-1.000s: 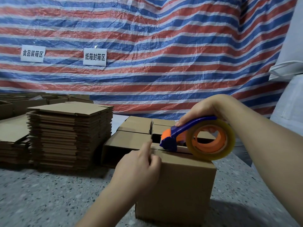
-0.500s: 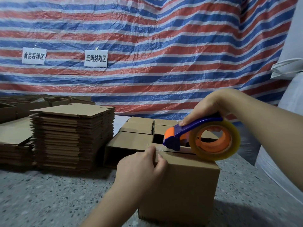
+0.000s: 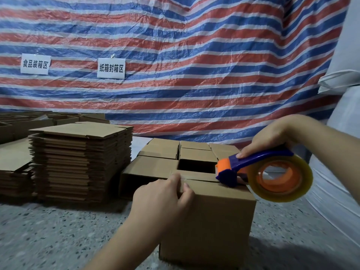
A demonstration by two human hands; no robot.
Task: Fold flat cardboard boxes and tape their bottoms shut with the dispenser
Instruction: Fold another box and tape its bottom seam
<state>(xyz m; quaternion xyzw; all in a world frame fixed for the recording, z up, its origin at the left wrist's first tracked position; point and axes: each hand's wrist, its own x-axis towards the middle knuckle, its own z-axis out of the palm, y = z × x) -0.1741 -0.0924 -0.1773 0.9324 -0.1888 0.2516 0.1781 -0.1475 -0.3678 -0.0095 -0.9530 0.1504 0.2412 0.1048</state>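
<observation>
Cardboard of a plain brown, matte kind forms the box at the lower centre of the frame, stood on a speckled grey floor; its top flaps are closed, and a glossy strip of clear tape is seen along their seam. The near left top edge is pinched by the left hand, thumb and curled fingers pressed onto the tape end. A tape dispenser, with blue handle, orange head and a round roll of yellowish clear tape on an orange hub, is set with its head on the box top at centre right. Its handle is gripped by the right hand, fingers curled round it. Just behind, open-topped boxes are grouped, their interiors dark. A tall stack of flat boxes with corrugated edges is seen at middle left. A crinkled striped tarp bearing two white signs fills the upper frame.
</observation>
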